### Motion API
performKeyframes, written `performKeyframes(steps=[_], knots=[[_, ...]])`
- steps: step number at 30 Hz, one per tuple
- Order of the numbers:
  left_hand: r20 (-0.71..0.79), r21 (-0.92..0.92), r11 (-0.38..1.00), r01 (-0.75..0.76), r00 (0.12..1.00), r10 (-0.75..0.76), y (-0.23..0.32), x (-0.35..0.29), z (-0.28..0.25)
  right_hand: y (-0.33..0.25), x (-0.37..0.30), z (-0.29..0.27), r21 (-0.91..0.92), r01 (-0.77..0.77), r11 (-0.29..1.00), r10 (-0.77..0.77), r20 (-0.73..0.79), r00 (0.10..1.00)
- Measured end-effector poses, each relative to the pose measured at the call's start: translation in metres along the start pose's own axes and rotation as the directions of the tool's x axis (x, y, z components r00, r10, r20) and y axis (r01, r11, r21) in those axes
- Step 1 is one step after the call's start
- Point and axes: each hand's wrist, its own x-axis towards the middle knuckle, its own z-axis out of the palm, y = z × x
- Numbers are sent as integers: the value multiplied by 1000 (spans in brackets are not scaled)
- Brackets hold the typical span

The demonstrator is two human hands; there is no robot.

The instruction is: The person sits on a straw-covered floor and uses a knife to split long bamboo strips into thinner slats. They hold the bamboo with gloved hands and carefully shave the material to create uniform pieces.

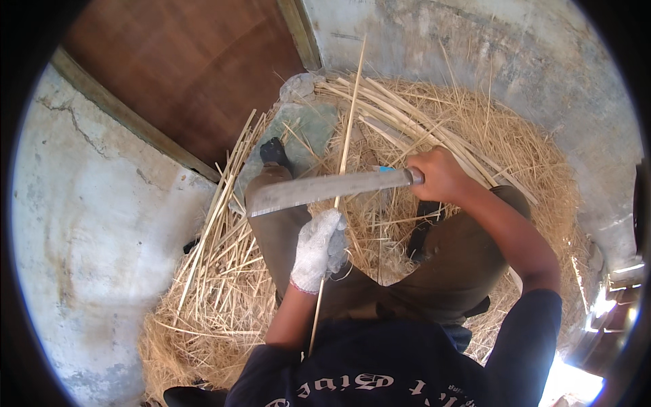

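My left hand (317, 245), in a white knitted glove, is closed round a long thin bamboo strip (350, 125). The strip stands out far ahead of the glove, and its near end runs back past my wrist toward my shirt. Bare and closed, my right hand (437, 173) grips the handle of a machete (332, 189). Its broad grey blade points left and crosses the strip just beyond the glove. The blade is slightly blurred, and I cannot tell whether its edge touches the strip.
Pale shavings (536, 159) cover the floor around my legs. Split strips (400, 112) lie ahead to the right, with another bundle (220, 197) to the left. A greenish slab (298, 129) lies by a brown door (196, 68). Stained walls (88, 237) stand close on both sides.
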Motion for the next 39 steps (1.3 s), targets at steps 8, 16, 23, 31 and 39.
performKeyframes(steps=[8, 16, 23, 31, 39], knots=[[98, -115, 993, 20, 995, -9, 1, 2, -4, 8, -3, 6, -82, -100, 992, 102, 23, 994], [104, -173, 982, 75, 993, -58, 1, 0, -4, 6, -8, 9, -64, -67, 996, 71, 71, 995], [68, -194, 976, 101, 994, -90, -1, 4, -5, 6, -7, 7, -199, -136, 971, 151, 65, 986], [157, -228, 965, 130, 983, -95, 0, 4, -8, 9, -9, 11, -238, -141, 961, 165, 83, 983], [201, -294, 943, 153, 975, -95, -3, 9, -12, 6, -5, 10, -287, -225, 931, 263, 99, 960]])
